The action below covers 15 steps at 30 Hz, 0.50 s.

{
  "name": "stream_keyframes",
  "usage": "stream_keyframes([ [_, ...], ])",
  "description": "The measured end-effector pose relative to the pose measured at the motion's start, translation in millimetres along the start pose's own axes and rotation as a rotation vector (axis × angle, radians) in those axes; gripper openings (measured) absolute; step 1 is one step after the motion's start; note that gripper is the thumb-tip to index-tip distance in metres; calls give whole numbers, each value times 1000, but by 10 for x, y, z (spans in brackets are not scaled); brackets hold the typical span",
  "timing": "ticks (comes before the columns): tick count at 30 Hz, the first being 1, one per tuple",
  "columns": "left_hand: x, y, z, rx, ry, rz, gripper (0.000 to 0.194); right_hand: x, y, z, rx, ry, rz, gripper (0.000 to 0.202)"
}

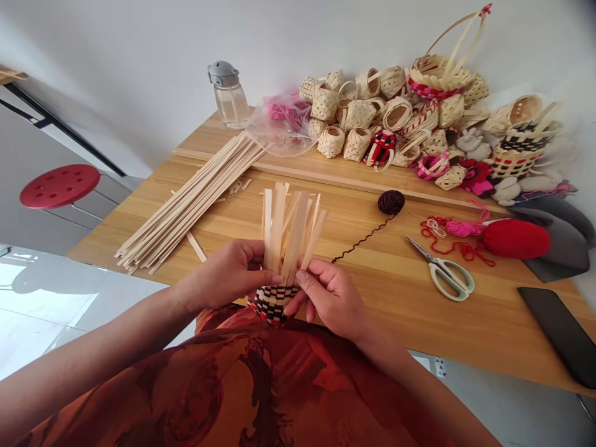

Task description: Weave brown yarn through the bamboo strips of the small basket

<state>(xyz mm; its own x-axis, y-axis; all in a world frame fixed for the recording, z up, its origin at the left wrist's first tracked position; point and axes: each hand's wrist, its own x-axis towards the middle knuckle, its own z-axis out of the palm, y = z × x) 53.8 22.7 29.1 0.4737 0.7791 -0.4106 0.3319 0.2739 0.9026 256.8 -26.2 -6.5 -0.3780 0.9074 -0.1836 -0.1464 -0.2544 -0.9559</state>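
A small basket (274, 302) with a dark and pale checked weave and some red near its base rests against my lap. Pale flat strips (292, 233) stand up from its rim. My left hand (237, 273) grips the basket's left side, its thumb across the front at the rim. On the right, my right hand (328, 295) pinches at the rim by the strips, with other fingers under the side. Dark yarn (365, 238) runs from a dark brown ball (391, 202) on the table to behind my right hand.
Scissors (447, 273), a red yarn ball (516, 239) and a black phone (556, 335) lie right on the wooden table (372, 310). A bundle of strips (195, 205) lies left. Small woven baskets (361, 115) and a bottle (230, 96) stand behind. A red stool (60, 185) is far left.
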Motion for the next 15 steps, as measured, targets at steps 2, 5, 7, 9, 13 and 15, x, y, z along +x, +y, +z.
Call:
stream_keyframes([
  [2,-12,-1,14,30,-4,29,25,-8,-36,8,4,4,-18,25],
  [5,-42,-38,27,49,-56,53,21,0,-134,-63,125,77,-116,31],
  [7,-58,-65,5,31,-79,30,19,8,-197,-158,201,206,-234,33],
  [9,-67,-82,-40,6,-72,-12,19,12,-219,-262,202,375,-341,34],
  [13,-87,-91,-131,-34,-101,-91,21,-1,-91,-371,-101,460,-380,25],
  [15,-104,-98,-147,-48,-124,-125,24,-20,5,-352,-372,321,-372,26],
])
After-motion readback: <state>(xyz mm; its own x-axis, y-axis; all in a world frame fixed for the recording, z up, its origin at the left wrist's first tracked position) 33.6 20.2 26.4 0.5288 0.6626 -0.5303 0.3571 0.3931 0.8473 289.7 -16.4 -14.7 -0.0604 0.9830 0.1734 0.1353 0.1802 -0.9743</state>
